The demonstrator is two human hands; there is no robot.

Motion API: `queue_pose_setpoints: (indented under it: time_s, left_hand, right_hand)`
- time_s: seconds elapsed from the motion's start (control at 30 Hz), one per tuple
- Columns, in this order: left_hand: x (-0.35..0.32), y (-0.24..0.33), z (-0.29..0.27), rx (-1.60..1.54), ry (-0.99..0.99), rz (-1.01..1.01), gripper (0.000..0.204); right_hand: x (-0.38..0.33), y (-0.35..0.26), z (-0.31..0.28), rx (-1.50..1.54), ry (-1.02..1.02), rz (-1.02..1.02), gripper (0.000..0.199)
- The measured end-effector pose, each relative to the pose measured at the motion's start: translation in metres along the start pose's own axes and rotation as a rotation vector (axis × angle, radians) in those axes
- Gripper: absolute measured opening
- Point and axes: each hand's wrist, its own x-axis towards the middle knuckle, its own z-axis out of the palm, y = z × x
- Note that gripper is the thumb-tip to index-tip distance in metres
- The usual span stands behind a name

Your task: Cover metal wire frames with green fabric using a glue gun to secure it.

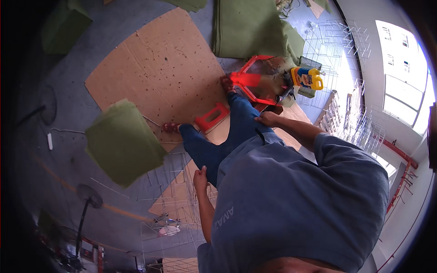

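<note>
My left hand (200, 180) is closed at the side of my left thigh, its thumb against the blue trousers (245, 119). The curled fingers of my right hand (268, 119) grip the trouser cloth at the upper right thigh. Between my legs a red plastic piece with a handle-like opening (213, 117) shows in part. Beyond my right hand lies a red angular frame (246, 79), stool-like in shape, with dark parts at its right side. A yellow jug with a blue label (308, 78) is beside it.
My feet are on a speckled cardboard sheet (157, 63). A stack of green sheets (123, 143) lies to the left, and a larger green stack (248, 29) lies ahead. Wire racks (330, 45) stand at right and others lower left. A pedestal fan (88, 195) stands lower left.
</note>
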Motion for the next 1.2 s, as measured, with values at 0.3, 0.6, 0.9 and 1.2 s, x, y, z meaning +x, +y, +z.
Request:
queue_pose_setpoints:
  time_s: [0.3,0.6,0.9,1.2]
  left_hand:
    - [-0.069,0.038,0.029,0.356,0.037,0.449,0.037]
    - [-0.041,-0.012,-0.017,-0.013,-0.303,0.323,0.037]
    - [0.088,0.06,-0.001,0.34,0.02,0.508,0.038]
    - [0.346,0.114,0.215,1.092,-0.292,0.612,0.068]
  right_hand:
    - [-0.035,0.082,-0.031,0.172,-0.006,-0.148,0.047]
    - [-0.102,0.046,0.062,0.221,0.334,0.031,0.046]
    - [-0.005,0.095,0.066,0.338,0.382,0.116,0.049]
    - [0.187,0.045,0.051,0.174,0.673,-0.22,0.036]
